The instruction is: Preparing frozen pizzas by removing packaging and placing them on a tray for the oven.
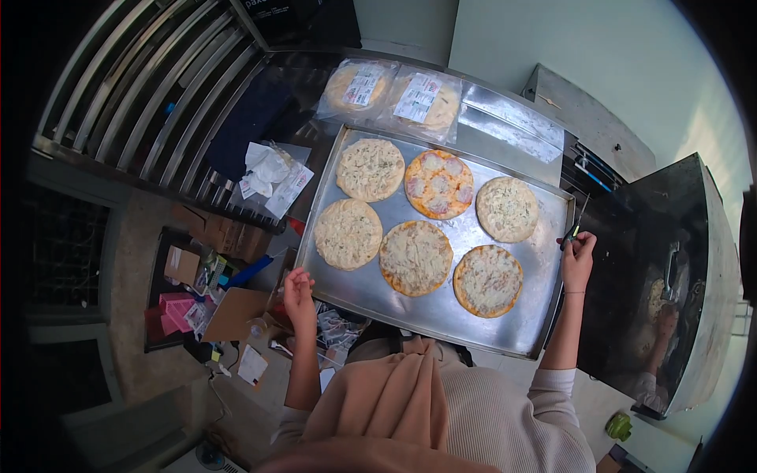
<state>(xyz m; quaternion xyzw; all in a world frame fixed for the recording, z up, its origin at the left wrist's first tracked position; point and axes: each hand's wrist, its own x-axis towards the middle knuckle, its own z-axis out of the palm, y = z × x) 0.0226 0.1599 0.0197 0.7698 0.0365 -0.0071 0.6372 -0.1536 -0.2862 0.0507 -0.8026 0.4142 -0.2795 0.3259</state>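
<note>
A large metal baking tray point(408, 313) lies before me with several small pizzas on it, in two rows. One pizza point(439, 184) bears pink meat slices. A pale cheese-covered pizza point(371, 170) sits left of it, and another pale pizza point(507, 209) lies to its right, both with green flecks. A browner cheese-topped pizza point(488, 281) is in the near row. My right hand point(577, 254) grips a thin-bladed knife point(571, 234) by its dark handle, at the tray's right rim. My left hand point(300, 297), fingers loosely bent, is beside the near left corner, apparently holding nothing.
Two bagged, labelled pizza packs point(424, 101) rest behind the tray. Opened plastic packaging point(277, 177) lies to the left, near a slatted metal rack point(159, 100). A dark glass-fronted oven point(639, 290) stands close on the right. Cardboard boxes point(236, 313) and clutter fill the lower left.
</note>
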